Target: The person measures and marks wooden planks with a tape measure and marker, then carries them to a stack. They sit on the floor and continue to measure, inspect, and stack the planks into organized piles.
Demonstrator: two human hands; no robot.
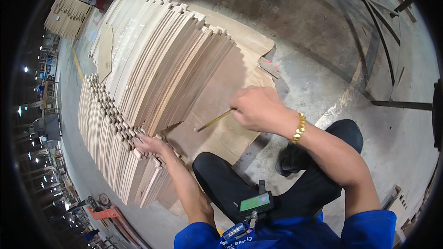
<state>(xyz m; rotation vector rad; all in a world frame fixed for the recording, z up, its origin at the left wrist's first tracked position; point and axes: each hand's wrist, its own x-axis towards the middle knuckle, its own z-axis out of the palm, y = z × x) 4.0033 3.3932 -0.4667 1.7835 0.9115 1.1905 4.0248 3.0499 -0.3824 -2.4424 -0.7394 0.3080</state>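
Note:
My left hand point(150, 145) rests on the notched ends of a stack of pale wooden slats point(110, 115), its fingers stretched out over them. In my right hand point(258, 108) is a thin yellowish stick point(214, 120) with a darker tip, pointing down and to the left. I cannot make out what kind of tool it is. Beyond the left hand stands a taller stack of long, slightly curved wooden slats point(159, 60), on edge side by side. My right hand is apart from both stacks, above a brown sheet.
Brown cardboard sheeting point(228, 140) lies on the concrete floor under the stacks. A black metal frame point(390, 60) stands at the right. An orange wheeled jack point(113, 214) is at the lower left. More slats point(67, 11) are piled at the far left.

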